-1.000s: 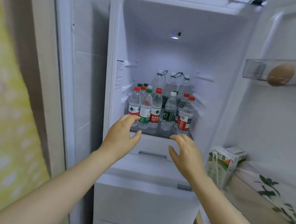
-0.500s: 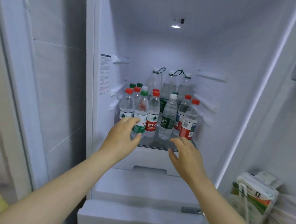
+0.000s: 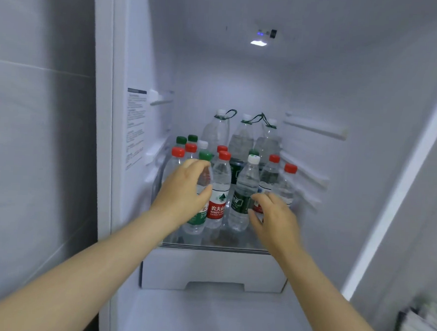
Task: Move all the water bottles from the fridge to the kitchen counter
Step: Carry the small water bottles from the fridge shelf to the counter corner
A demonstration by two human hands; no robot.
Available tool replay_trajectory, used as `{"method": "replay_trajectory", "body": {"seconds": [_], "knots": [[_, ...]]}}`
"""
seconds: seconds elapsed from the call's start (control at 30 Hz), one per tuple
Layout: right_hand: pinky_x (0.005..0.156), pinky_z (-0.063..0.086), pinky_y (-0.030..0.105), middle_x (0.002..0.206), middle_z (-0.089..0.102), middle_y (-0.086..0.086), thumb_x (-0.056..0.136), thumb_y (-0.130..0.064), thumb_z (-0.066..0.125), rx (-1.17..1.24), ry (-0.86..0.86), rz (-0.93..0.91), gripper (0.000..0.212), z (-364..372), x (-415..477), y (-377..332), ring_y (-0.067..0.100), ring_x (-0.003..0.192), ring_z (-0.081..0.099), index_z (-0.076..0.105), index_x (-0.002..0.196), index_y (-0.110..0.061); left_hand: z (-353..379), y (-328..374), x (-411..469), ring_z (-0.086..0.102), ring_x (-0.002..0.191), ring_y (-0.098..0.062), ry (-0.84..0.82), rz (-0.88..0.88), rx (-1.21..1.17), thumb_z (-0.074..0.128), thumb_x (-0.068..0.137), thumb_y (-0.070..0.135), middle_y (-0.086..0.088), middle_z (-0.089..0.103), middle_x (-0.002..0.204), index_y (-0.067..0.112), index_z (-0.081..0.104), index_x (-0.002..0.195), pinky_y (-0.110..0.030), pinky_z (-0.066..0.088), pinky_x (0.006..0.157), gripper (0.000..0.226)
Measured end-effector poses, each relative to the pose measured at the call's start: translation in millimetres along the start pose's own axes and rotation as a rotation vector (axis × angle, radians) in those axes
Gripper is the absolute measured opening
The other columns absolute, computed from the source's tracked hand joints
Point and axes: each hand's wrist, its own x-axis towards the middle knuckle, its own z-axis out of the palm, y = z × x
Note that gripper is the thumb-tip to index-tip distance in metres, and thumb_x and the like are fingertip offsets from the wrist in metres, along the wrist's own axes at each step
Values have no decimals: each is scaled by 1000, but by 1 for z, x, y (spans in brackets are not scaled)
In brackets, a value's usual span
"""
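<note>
Both hands half-open — left (image 3: 185, 189) at green-capped bottle (image 3: 202, 190) (right (image 3: 273, 217) empty).

Bare forearms, no sleeves

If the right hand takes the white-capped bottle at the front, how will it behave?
The white-capped bottle looks full, so probably heavy for its size. Its thin clear plastic may flex under a tight grip. Tall and narrow, standing close beside the red-labelled bottle, it could tip that neighbour if pulled sideways by the right hand.

Left hand (image 3: 185, 191) hides green-cap bottle (image 3: 204, 164) label.
</note>
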Motion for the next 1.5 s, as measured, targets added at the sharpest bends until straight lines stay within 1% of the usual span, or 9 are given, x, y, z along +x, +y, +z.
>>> {"method": "replay_trajectory", "body": {"seconds": [0.17,0.33,0.53,0.87,1.07,1.2,1.3,1.43,1.5], "knots": [[75,52,29,108,63,1,91,-24,63,-14,26,-8,27,1,41,9,18,94,60,61,117,-16,8,-7,30,43,128,-15,21,21,48,59,91,23,-1,47,140,14,46,138,-23,30,103,50],[80,47,25,112,60,-1,94,-25,59,52,65,-8,30,9,79,18,16,100,58,57,123,-16,16,-15,57,43,129,-17,38,33,100,57,90,24,0,46,142,17,46,138,-33,37,106,51],[87,46,25,117,59,1,93,-24,60,83,92,-23,33,24,122,27,15,105,55,57,124,-14,30,-22,82,44,128,-17,43,1,119,57,91,25,-1,47,140,17,45,139,-27,35,102,50],[103,39,28,133,53,3,94,-26,59,95,3,-34,48,50,143,36,18,123,49,47,138,-12,55,-37,88,46,124,-17,17,-22,113,61,90,25,-3,48,137,15,44,138,-26,36,101,52],[96,34,19,147,37,2,90,-21,64,164,-27,-9,62,65,129,38,17,125,48,36,146,-15,68,-42,80,42,126,-13,40,-57,3,64,88,21,-1,36,144,19,35,144,-18,29,97,63],[100,31,20,152,32,2,89,-20,66,342,44,108,72,74,120,37,16,132,42,27,149,-18,76,-42,72,41,127,-13,67,-110,-101,66,86,20,-1,37,144,26,29,146,-23,32,99,71],[108,39,34,149,40,0,88,-25,68,533,77,251,79,86,111,37,17,134,42,21,151,-21,82,-41,69,36,135,-16,86,-155,-142,66,86,18,-4,33,150,24,19,150,-29,30,109,79],[108,41,40,144,47,-2,85,-30,70,616,101,340,73,100,99,37,15,130,45,32,147,-20,89,-40,67,29,141,-20,111,-248,-167,67,86,21,-5,23,157,20,5,153,-30,28,111,92],[109,40,39,146,44,-3,84,-29,72,654,99,364,75,104,91,37,13,131,43,31,147,-22,94,-41,63,27,143,-21,124,-292,-177,68,86,25,-4,23,157,19,9,152,-32,26,113,89]]}}
